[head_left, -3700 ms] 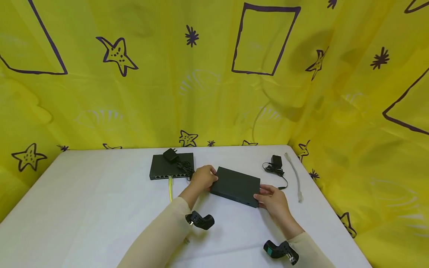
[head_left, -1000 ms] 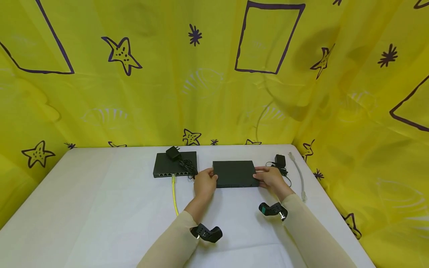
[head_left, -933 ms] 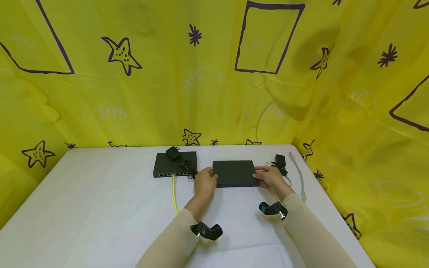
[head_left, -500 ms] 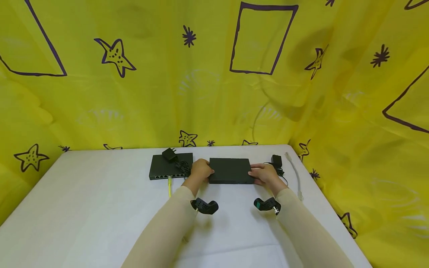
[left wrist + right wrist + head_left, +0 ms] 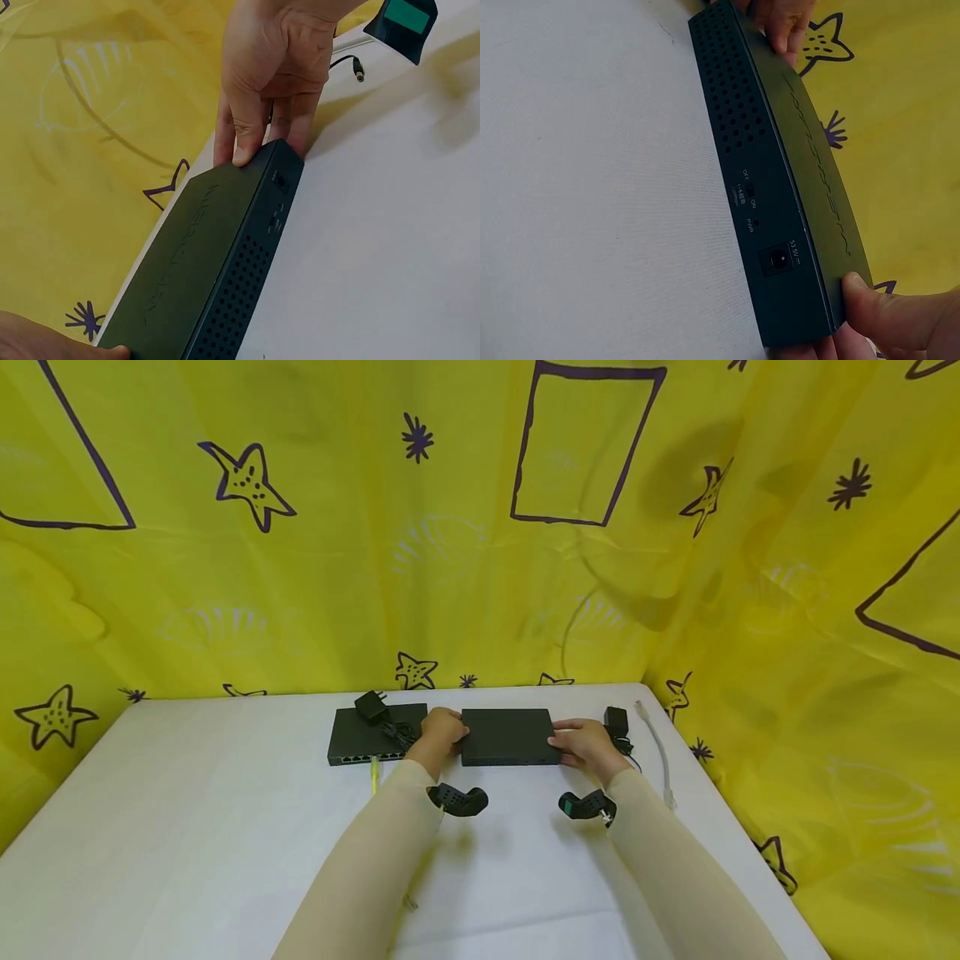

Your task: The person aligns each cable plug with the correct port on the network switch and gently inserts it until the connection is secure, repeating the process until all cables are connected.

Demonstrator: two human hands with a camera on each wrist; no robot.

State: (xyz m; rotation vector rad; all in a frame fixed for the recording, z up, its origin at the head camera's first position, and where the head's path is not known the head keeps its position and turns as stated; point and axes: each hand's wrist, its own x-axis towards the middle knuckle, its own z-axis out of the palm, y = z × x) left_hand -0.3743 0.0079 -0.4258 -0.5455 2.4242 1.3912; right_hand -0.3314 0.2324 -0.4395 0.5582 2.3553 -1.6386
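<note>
Both hands hold a flat black network switch (image 5: 508,737) at the back of the table, one at each short end. My left hand (image 5: 442,732) grips its left end, thumb on the top edge. At the other end my right hand (image 5: 588,745) pinches with the thumb (image 5: 866,300) above and fingers beneath. The side facing me carries vent holes (image 5: 232,300), a small ON/OFF slider and a round power jack (image 5: 780,258), with nothing plugged into it. Left of the left hand lies a second network switch (image 5: 348,735), a yellow cable (image 5: 375,777) plugged into its front.
A power adapter (image 5: 370,707) with a bundled cord rests on the second switch. Behind the right hand is another adapter (image 5: 616,721), its cord end (image 5: 358,71) loose. A grey network cable (image 5: 662,756) lies near the right table edge. Yellow curtain (image 5: 480,593) hangs behind.
The held switch was slanted at first; it now sits straight, farther back and slightly left, closer beside the second switch. Both hands moved with it and kept their grip.
</note>
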